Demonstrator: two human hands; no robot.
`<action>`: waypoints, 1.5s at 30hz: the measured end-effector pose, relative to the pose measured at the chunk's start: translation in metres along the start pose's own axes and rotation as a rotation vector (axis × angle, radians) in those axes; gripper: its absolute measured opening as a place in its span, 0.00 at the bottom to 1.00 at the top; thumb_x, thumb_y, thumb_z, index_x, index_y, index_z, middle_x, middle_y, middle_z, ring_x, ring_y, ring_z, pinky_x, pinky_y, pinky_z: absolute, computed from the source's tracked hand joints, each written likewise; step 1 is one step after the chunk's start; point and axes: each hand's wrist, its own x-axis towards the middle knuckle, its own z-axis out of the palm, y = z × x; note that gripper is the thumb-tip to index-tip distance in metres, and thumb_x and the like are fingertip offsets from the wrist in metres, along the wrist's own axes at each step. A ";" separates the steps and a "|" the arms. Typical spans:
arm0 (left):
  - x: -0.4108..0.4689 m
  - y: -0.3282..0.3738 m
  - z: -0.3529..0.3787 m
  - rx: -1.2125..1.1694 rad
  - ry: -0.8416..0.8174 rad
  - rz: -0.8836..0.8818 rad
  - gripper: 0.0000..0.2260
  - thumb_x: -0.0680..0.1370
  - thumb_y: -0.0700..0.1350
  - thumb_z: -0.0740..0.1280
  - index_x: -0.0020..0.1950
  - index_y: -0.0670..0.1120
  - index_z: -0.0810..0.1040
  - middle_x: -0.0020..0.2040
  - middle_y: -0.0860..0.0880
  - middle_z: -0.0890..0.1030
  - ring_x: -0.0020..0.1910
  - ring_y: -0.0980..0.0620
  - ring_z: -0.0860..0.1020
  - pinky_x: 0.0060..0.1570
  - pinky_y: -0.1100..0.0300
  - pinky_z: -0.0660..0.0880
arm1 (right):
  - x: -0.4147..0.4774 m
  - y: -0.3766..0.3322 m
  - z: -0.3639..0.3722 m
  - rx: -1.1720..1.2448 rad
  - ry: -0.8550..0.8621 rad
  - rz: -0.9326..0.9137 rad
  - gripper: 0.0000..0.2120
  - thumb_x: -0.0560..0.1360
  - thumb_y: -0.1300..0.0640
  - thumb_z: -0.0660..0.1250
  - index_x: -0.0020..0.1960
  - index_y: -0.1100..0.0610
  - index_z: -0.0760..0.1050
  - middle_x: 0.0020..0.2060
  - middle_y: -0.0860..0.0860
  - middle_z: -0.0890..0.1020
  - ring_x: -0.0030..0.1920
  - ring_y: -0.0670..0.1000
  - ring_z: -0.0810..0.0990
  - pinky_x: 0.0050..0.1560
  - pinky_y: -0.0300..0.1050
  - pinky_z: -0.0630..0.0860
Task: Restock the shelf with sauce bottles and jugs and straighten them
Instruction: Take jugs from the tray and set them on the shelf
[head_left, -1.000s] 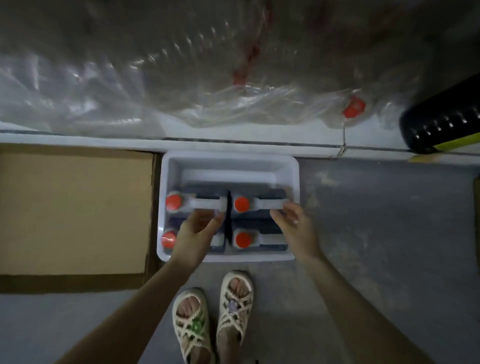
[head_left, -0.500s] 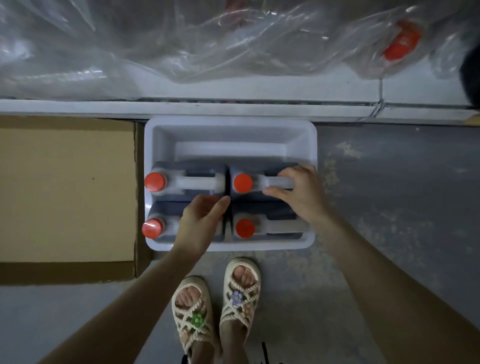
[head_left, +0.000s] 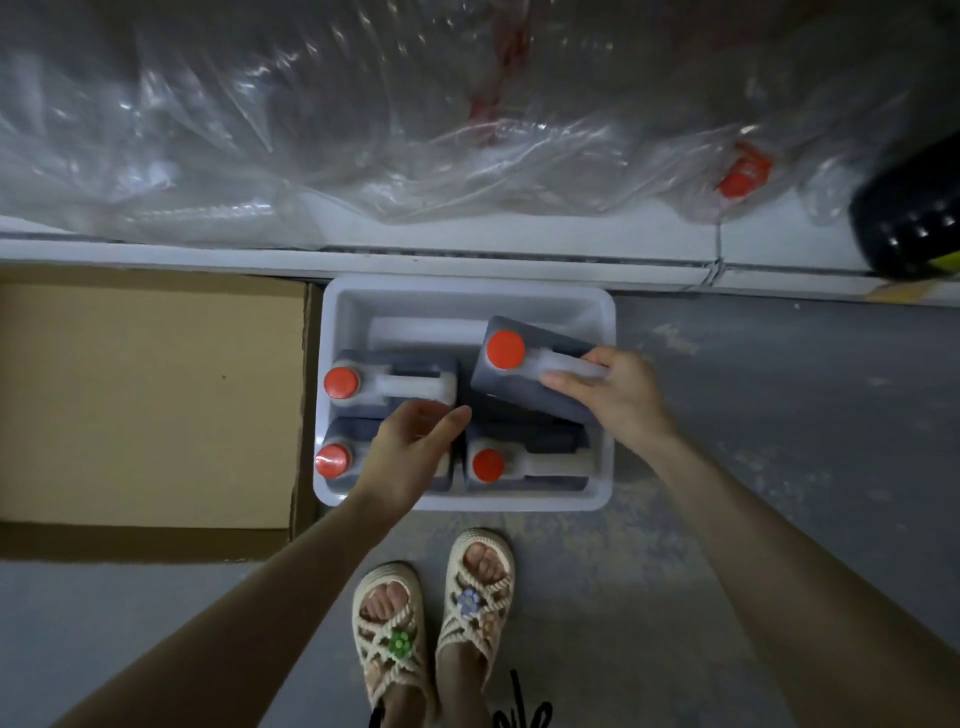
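No writing shows. The right hand (head_left: 618, 400) grips the tilted jug (head_left: 511, 387) at 1 o'clock; the left hand (head_left: 410, 457) hides its own grip.

A grey concrete floor (head_left: 805, 389), mottled with pale scuffs, carries a white plastic tub (head_left: 467, 299) directly beneath the left hand (head_left: 410, 452) and the right hand (head_left: 618, 395). A flattened cardboard sheet (head_left: 150, 395) lies just beside the tub, out past the left hand. A pair of cream rope sandals (head_left: 387, 639) stands nearer the person than both hands. Beyond the hands, a low white shelf (head_left: 519, 260) bears crumpled clear plastic wrapping (head_left: 363, 130).
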 end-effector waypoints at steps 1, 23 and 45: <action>-0.007 0.008 -0.001 -0.009 -0.032 0.012 0.11 0.76 0.54 0.67 0.52 0.48 0.76 0.49 0.42 0.82 0.51 0.43 0.80 0.55 0.46 0.76 | -0.006 -0.007 -0.009 0.013 0.011 0.009 0.13 0.68 0.52 0.77 0.33 0.50 0.73 0.27 0.43 0.75 0.27 0.36 0.74 0.29 0.29 0.67; -0.296 0.329 -0.063 0.045 -0.352 0.725 0.44 0.63 0.28 0.77 0.73 0.46 0.61 0.64 0.51 0.75 0.59 0.57 0.76 0.47 0.70 0.75 | -0.300 -0.359 -0.287 0.111 0.210 -0.284 0.21 0.59 0.48 0.81 0.32 0.61 0.75 0.26 0.52 0.72 0.27 0.44 0.70 0.32 0.42 0.65; -0.484 0.579 -0.118 0.001 -0.173 1.051 0.48 0.52 0.51 0.81 0.71 0.49 0.68 0.60 0.51 0.78 0.57 0.53 0.78 0.56 0.53 0.77 | -0.424 -0.587 -0.452 0.155 0.604 -0.687 0.13 0.60 0.50 0.82 0.36 0.51 0.79 0.36 0.46 0.82 0.39 0.45 0.81 0.38 0.42 0.77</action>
